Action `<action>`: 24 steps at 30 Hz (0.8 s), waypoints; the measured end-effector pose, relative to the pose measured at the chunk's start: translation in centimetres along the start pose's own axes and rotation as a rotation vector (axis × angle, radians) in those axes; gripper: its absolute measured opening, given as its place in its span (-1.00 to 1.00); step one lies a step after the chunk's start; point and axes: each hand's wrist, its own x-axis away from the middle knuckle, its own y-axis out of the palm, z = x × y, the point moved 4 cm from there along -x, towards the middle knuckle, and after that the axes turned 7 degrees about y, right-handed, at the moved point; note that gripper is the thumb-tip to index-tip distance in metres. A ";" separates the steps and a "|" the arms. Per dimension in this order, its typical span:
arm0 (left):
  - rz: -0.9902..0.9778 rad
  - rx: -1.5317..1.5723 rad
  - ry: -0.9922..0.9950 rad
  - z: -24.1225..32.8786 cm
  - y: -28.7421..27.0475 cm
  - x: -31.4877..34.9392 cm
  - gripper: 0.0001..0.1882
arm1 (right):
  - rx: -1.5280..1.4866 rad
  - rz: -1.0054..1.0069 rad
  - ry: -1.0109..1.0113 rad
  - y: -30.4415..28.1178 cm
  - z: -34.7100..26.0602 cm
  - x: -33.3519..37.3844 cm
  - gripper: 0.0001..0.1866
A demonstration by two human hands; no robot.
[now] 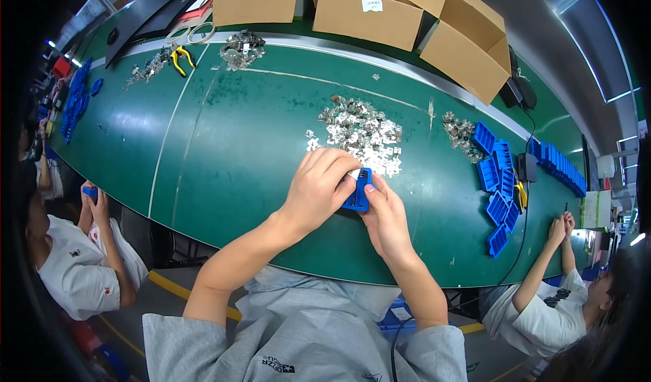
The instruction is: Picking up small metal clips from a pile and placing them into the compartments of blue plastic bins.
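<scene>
A small blue plastic case (363,191) with an open compartment stands between my hands, over the near part of the green table. My right hand (386,223) grips it from the right side, thumb on its edge. My left hand (315,189) is closed at the case's upper left, fingertips pressed together at its inside. Something white shows at those fingertips, and dark bits lie within the case; what the left fingers pinch is hidden. Just beyond both hands spreads a pile of small shiny metal pieces (363,131).
Several empty blue cases (497,208) lie at right beside yellow-handled pliers (521,195) and a smaller metal heap (460,132). Cardboard boxes (366,19) line the far edge. Other yellow pliers (182,61) and metal parts (242,50) sit far left. Co-workers sit on both sides.
</scene>
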 end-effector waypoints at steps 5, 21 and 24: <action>0.011 -0.017 -0.002 -0.1 -0.6 -0.3 -0.78 | 0.001 0.017 -0.005 0.0 0.1 0.0 -0.52; -0.103 0.459 -0.292 -0.6 0.2 0.0 -0.78 | -0.025 0.110 -0.161 -1.1 -0.4 0.1 -0.60; -0.132 0.523 -0.257 -0.2 0.5 0.2 -0.75 | 0.231 0.146 -0.292 -0.8 -0.7 0.4 -0.66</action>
